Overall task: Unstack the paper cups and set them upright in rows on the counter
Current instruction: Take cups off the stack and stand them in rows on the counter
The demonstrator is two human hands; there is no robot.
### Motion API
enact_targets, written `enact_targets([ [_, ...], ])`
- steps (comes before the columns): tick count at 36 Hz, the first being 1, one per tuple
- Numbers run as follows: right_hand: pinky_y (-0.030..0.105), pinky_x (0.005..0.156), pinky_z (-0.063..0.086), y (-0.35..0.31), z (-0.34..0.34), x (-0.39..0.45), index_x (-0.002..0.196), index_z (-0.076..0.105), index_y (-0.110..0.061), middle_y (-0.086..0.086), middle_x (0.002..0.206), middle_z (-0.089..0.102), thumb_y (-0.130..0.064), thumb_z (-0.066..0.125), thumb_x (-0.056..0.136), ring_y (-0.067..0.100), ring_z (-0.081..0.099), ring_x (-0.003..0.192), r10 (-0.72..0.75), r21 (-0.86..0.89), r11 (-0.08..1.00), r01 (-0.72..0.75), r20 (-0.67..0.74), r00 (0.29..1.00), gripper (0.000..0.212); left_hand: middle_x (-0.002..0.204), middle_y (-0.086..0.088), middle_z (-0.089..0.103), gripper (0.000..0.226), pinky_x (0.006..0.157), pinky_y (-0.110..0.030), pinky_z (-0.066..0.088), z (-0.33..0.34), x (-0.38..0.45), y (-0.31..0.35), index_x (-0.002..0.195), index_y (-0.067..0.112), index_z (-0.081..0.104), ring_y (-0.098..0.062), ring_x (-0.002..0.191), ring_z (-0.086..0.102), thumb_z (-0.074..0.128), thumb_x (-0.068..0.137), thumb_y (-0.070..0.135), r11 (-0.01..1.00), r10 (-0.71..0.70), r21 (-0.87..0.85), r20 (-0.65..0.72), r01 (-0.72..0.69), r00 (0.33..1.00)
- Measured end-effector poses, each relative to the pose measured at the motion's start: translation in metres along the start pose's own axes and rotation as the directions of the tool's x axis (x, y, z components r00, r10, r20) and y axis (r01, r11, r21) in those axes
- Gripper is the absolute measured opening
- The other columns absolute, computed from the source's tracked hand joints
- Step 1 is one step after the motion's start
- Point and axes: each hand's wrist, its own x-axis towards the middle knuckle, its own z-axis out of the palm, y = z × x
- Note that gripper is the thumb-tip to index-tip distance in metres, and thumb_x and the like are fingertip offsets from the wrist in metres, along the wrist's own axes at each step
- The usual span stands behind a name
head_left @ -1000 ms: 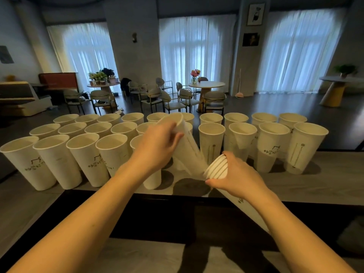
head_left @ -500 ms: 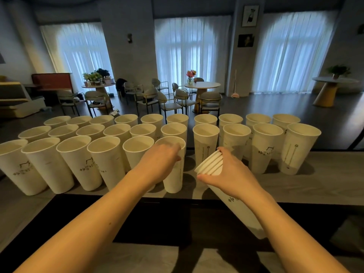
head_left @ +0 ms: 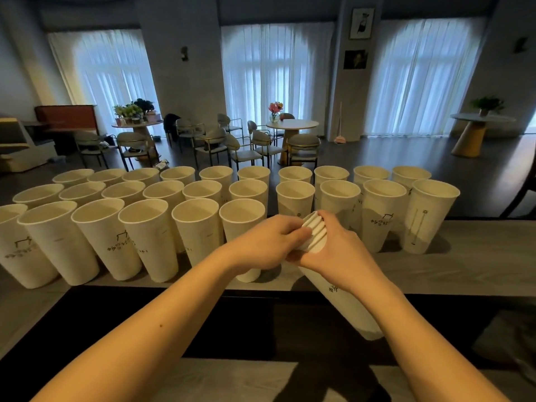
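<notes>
Curtained windows and café chairs fill the room behind the grey table, where paper cups stand upright in three rows. Half a second ago the left hand was setting a cup down at the right end of the front row; that cup now stands free, and the hand has moved right to the stack of cups, its fingers curled over the stacked rims. The right hand grips the stack just below those rims, as before, tilted with its base toward the person, just right of the newly placed cup. The view has also shifted slightly rightward.
</notes>
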Motion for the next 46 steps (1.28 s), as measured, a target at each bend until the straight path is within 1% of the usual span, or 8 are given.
enact_targets([
  [3,0.038,0.085,0.057,0.007,-0.002,-0.004,0.145,0.034,-0.035,-0.012,0.123,0.061,-0.074,0.079,0.062,0.012,0.061,0.106,0.000,-0.044,0.999,-0.001,-0.031,1.000,0.102,0.075,0.009,0.065,0.023,0.063,-0.019,0.044,0.008,0.002,0.000,0.090,0.024,0.069,0.003,0.063,0.057,0.049,0.101,0.028,0.998,0.005,-0.067,-0.039,-0.007,0.999],
  [8,0.039,0.086,0.058,0.017,-0.008,-0.007,0.137,0.036,-0.042,-0.017,0.120,0.061,-0.071,0.080,0.062,0.005,0.061,0.105,-0.025,-0.035,0.999,0.024,-0.034,0.999,0.092,0.076,0.007,0.072,0.013,0.061,-0.017,0.050,0.018,0.005,0.006,0.094,0.021,0.073,0.000,0.067,0.066,0.061,0.095,0.024,0.987,-0.017,-0.162,-0.092,0.001,0.996],
  [12,0.038,0.083,0.057,0.027,-0.016,-0.016,0.131,0.034,-0.044,-0.019,0.113,0.058,-0.067,0.079,0.064,0.003,0.059,0.099,0.018,-0.104,0.994,-0.021,-0.026,0.999,0.084,0.085,0.011,0.072,0.019,0.069,-0.022,0.051,0.012,0.014,0.011,0.104,0.021,0.073,0.001,0.073,0.065,0.071,0.087,0.027,0.999,-0.029,-0.048,-0.212,0.019,0.977],
  [17,0.044,0.091,0.055,0.049,-0.029,-0.022,0.146,0.029,-0.032,-0.005,0.133,0.055,-0.071,0.079,0.063,0.019,0.057,0.116,0.205,-0.305,0.933,-0.192,0.012,0.979,0.105,0.091,0.003,0.070,0.019,0.069,-0.030,0.057,-0.006,0.014,0.025,0.094,0.014,0.065,-0.009,0.081,0.066,0.066,0.089,0.033,0.970,0.145,0.239,-0.445,-0.039,0.884],
  [26,0.043,0.098,0.048,0.055,-0.037,-0.024,0.155,0.022,-0.026,0.002,0.149,0.047,-0.066,0.081,0.068,0.026,0.049,0.132,0.332,-0.291,0.897,-0.332,-0.051,0.942,0.111,0.115,-0.006,0.065,0.027,0.083,-0.032,0.049,0.031,0.038,0.007,0.114,0.018,0.062,-0.021,0.104,0.063,0.065,0.090,0.030,0.660,0.224,0.752,-0.191,-0.004,0.956],
  [37,0.039,0.098,0.046,0.042,-0.045,-0.029,0.151,0.025,-0.031,0.001,0.145,0.048,-0.069,0.079,0.068,0.023,0.048,0.129,0.258,-0.097,0.959,-0.265,-0.079,0.963,0.105,0.113,-0.008,0.068,0.038,0.082,-0.038,0.054,0.030,0.053,-0.012,0.123,0.017,0.055,-0.025,0.103,0.063,0.065,0.089,0.033,0.651,0.230,0.759,-0.211,0.011,0.950],
  [44,0.040,0.101,0.049,0.043,-0.051,-0.033,0.149,0.024,-0.027,0.000,0.140,0.049,-0.062,0.087,0.063,0.021,0.048,0.125,0.275,-0.106,0.955,-0.279,-0.044,0.960,0.112,0.120,0.009,0.058,0.052,0.099,-0.033,0.043,0.035,0.041,0.008,0.134,0.024,0.045,-0.010,0.117,0.047,0.064,0.089,0.041,0.842,0.396,0.519,-0.415,-0.145,0.819],
  [46,0.042,0.099,0.052,0.043,-0.051,-0.033,0.145,0.027,-0.025,-0.002,0.133,0.054,-0.060,0.089,0.060,0.019,0.053,0.119,0.270,-0.081,0.959,-0.273,-0.044,0.962,0.111,0.117,0.011,0.059,0.044,0.095,-0.028,0.045,0.044,0.034,0.024,0.132,0.024,0.048,-0.005,0.111,0.050,0.058,0.093,0.041,0.912,0.337,0.353,-0.357,-0.209,0.871],
])
